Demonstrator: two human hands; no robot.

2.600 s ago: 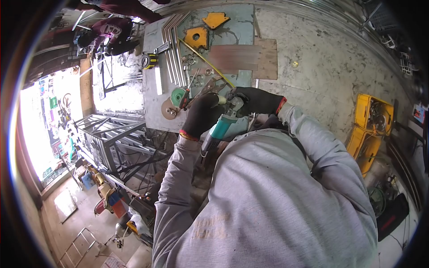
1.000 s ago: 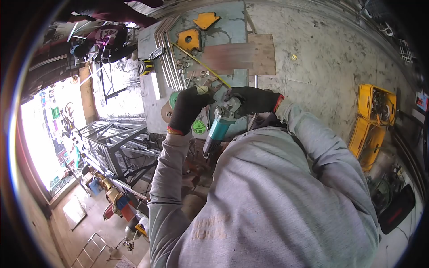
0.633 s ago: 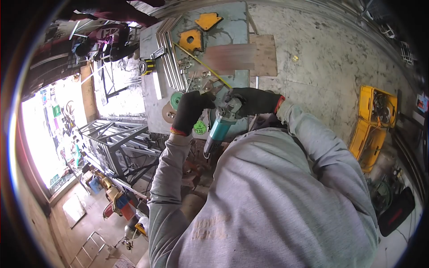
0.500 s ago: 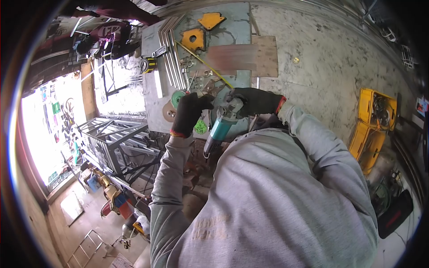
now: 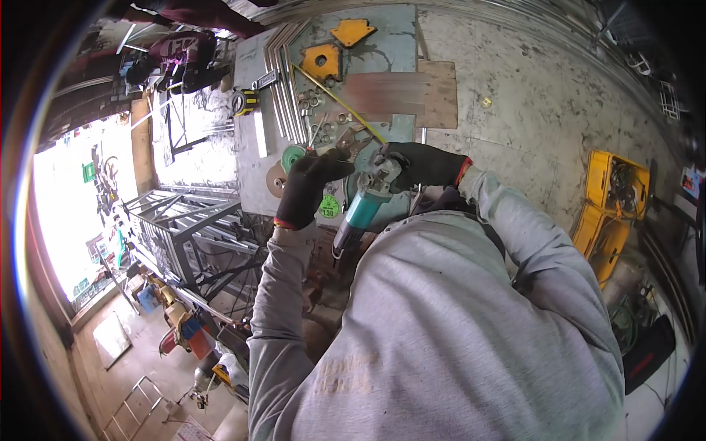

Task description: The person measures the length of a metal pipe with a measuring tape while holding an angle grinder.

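A teal angle grinder (image 5: pixel 362 211) lies across the front edge of the table, its metal head pointing away from me. My right hand (image 5: pixel 428 165), in a black glove with a red cuff, is closed around the grinder's head. In a matching glove, my left hand (image 5: pixel 307 187) is just left of the head, fingers bent and pressed together toward it. Whatever those fingertips hold, if anything, is too small to make out. By the left hand lie a green disc (image 5: pixel 293 156), a brown disc (image 5: pixel 276 179) and a round green label (image 5: pixel 329 207).
On the grey table (image 5: pixel 254 173) are angled metal tubes (image 5: pixel 282 92), metal rings (image 5: pixel 323 134), a yellow strip (image 5: pixel 338 101), a tape measure (image 5: pixel 244 103) and two orange plates (image 5: pixel 322 62). A metal frame (image 5: pixel 180 239) stands left; yellow crates (image 5: pixel 616 184) sit right. Another person (image 5: pixel 180 62) is far left.
The view has shifted slightly. My left hand has moved a little, its fingers still bent near the grinder's head. My right hand keeps its hold on the grinder.
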